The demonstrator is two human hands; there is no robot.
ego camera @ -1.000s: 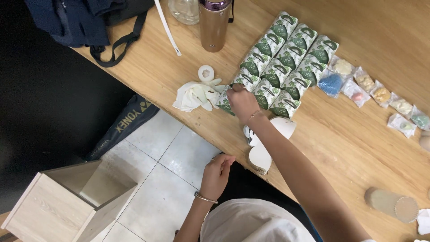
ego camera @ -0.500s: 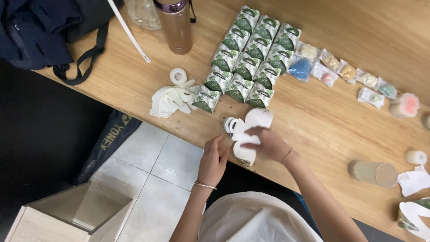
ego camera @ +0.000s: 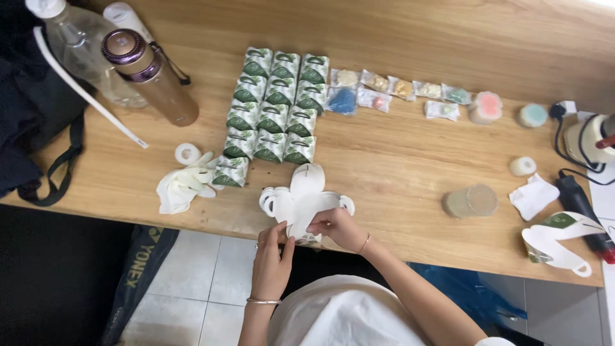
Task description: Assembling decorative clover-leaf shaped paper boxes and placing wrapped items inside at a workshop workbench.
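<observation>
Two hands meet at lower centre of frame, on a stack of flat white box blanks.
(a) Wooden table (ego camera: 397, 154): fills upper two-thirds of frame; tiled floor shows below its near edge.
(b) Dark bag (ego camera: 25, 122) w/ strap: far left, hanging off the table edge.
(c) Block of folded green-and-white boxes (ego camera: 275, 106): upper centre, set in tight rows; one more sits apart at the block's lower left, touching the white gloves (ego camera: 182, 186).
(d) Box blanks (ego camera: 306, 200): centre-bottom, at the near table edge, just below the block. Petal-shaped, unfolded, several overlapping.
(e) Bronze flask (ego camera: 150, 77) and clear bottle (ego camera: 73, 48): upper left.
(f) Left hand (ego camera: 271, 259): fingers up, pinching the blanks' lower-left edge, narrow grip. Right hand (ego camera: 338, 229): closed on the lower-right edge, thumb on top.
(g) Row of small wrapped soaps (ego camera: 397, 90): upper right of the block. Tape roll (ego camera: 187, 154): left of centre.
Step, as judged: separating the top blank from the stack, prior to folding. Next move likely calls for peeling one sheet only, so fingertips must split the edges w/o dragging the sheets beneath.
</observation>
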